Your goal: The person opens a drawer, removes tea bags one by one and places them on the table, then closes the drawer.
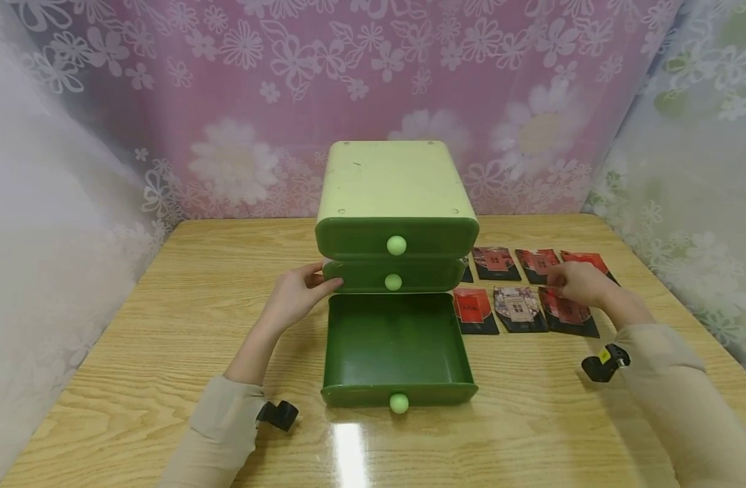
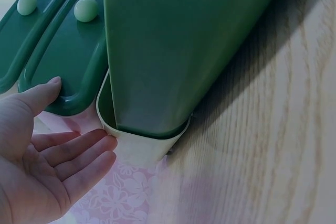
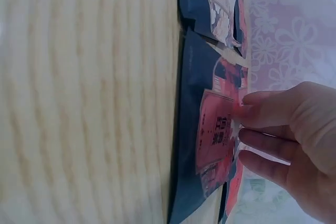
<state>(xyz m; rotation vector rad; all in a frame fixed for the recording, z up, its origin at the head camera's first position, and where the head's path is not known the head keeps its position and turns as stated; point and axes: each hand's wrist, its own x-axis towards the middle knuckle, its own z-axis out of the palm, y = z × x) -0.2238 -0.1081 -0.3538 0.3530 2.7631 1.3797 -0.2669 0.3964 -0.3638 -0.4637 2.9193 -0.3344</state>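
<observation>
A cream chest of drawers (image 1: 397, 179) with green drawer fronts stands on the table. Its bottom drawer (image 1: 397, 346) is pulled out, and its inside is bare. My left hand (image 1: 293, 295) is at the left side of the middle drawer (image 1: 360, 276). The left thumb (image 2: 44, 94) presses on that drawer's front corner, while the other fingers extend along the side, touching near the frame. My right hand (image 1: 583, 285) pinches the upper edge of a red and black packet (image 3: 215, 129), the front right one, which lies on the table.
More flat packets lie in two rows right of the chest, among them a red one (image 1: 473, 312), a pale floral one (image 1: 519, 308) and a dark red one (image 1: 496, 263). Flowered curtains (image 1: 226, 102) stand behind the wooden table (image 1: 165, 352).
</observation>
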